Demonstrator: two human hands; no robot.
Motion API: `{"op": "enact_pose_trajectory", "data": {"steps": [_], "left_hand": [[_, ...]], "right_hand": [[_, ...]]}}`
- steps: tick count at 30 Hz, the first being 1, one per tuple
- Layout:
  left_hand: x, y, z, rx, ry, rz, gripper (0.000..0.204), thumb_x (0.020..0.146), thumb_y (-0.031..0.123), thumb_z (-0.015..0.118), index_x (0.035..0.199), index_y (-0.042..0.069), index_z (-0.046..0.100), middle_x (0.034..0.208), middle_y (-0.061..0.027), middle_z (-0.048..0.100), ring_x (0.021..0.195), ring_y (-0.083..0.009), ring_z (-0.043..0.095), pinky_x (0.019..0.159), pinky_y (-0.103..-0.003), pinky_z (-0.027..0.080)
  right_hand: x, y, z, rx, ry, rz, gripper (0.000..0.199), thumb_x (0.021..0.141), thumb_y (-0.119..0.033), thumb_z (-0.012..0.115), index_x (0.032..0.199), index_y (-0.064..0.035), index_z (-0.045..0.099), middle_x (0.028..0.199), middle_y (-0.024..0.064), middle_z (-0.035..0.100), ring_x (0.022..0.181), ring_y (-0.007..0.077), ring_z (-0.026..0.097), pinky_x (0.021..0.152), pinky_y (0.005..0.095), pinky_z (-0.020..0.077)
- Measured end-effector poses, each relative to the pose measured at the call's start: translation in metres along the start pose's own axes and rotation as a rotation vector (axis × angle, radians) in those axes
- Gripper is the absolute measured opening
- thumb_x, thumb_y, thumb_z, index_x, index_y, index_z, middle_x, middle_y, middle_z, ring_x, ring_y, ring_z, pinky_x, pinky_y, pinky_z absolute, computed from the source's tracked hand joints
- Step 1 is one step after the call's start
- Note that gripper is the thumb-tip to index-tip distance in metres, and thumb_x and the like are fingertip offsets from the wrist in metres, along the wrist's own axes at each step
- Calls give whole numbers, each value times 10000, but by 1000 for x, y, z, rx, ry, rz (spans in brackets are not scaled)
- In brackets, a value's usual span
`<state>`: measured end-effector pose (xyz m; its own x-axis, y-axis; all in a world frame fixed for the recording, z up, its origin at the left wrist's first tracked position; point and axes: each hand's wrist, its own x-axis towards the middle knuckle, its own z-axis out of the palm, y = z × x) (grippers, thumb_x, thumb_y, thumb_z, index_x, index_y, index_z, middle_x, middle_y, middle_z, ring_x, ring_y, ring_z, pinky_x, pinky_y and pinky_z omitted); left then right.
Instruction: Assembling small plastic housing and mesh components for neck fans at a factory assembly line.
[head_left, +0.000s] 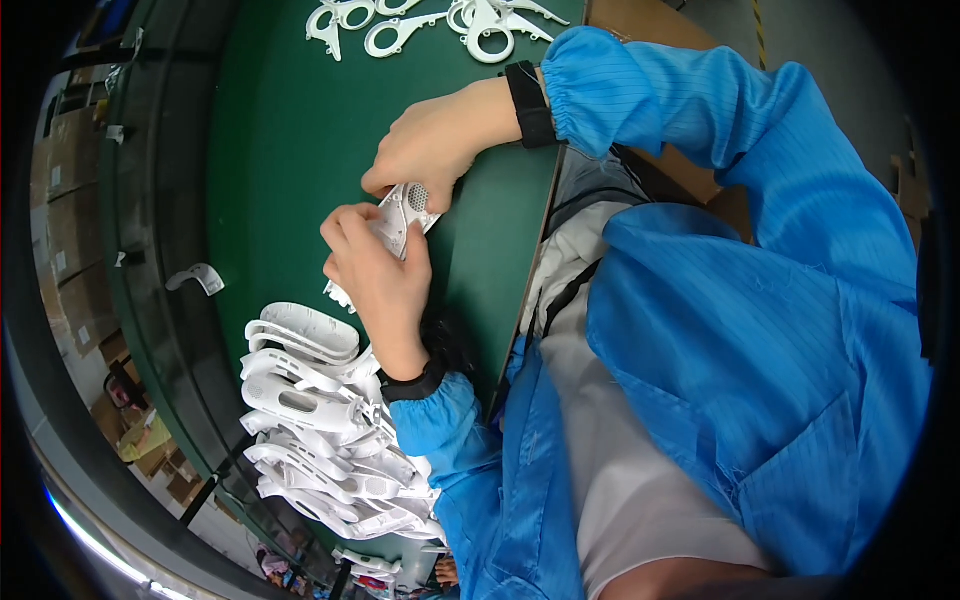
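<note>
The person wears a bright blue coat with thin stripes in the cloth. Its long sleeves end in puffy, gathered cuffs. A black band sits on each wrist. The coat is open in front, with white cloth underneath.

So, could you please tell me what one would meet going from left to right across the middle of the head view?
Cardboard boxes → small curved white piece on the green table → white grilled part, gripped by the left hand and right hand → blue smock.
</note>
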<state>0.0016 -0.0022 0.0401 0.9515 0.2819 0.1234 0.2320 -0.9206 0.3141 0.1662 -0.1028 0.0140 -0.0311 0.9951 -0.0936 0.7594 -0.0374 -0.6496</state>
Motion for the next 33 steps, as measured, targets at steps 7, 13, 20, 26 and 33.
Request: {"op": "enact_pose_trajectory", "data": {"steps": [7, 13, 20, 26, 33], "left_hand": [[14, 11, -5, 161, -210, -112, 378, 753, 221, 714, 1068, 33, 628, 889, -205, 672, 847, -376, 647, 769, -418, 490], [10, 4, -8, 115, -258, -232, 335, 753, 200, 719, 1053, 76, 637, 984, -104, 648, 903, -305, 617, 779, -431, 434], [5, -2, 16, -299, 651, -146, 195, 803, 70, 614, 989, 17, 589, 985, -128, 544, 926, -287, 527, 815, -375, 408], [18, -20, 53, -468, 420, -247, 146, 766, 92, 627, 911, 89, 609, 891, -48, 583, 887, -235, 546, 814, -365, 361], [20, -20, 52, -460, 429, -236, 121, 741, 128, 631, 859, 103, 619, 883, -44, 593, 895, -260, 528, 778, -403, 350]], "right_hand": [[1, 6, -5, 41, 15, 11, 279, 666, -232, 709, 811, -6, 631, 698, 112, 627, 682, 299, 622, 581, 407, 462], [28, 20, 0, 91, -11, -177, 305, 743, -261, 711, 718, 27, 613, 610, 146, 587, 569, 286, 546, 538, 401, 406], [45, 51, -36, 180, 387, 223, 365, 842, -347, 639, 839, 18, 660, 620, 87, 587, 559, 183, 536, 527, 358, 405], [130, 67, -61, 887, 675, 560, 708, 837, -194, 681, 1372, 25, 272, 993, 187, 639, 660, 196, 640, 581, 283, 552], [262, 22, -61, 765, 648, 367, 590, 800, -294, 706, 1248, -13, 445, 1036, 131, 580, 649, 158, 619, 499, 275, 481]]}}
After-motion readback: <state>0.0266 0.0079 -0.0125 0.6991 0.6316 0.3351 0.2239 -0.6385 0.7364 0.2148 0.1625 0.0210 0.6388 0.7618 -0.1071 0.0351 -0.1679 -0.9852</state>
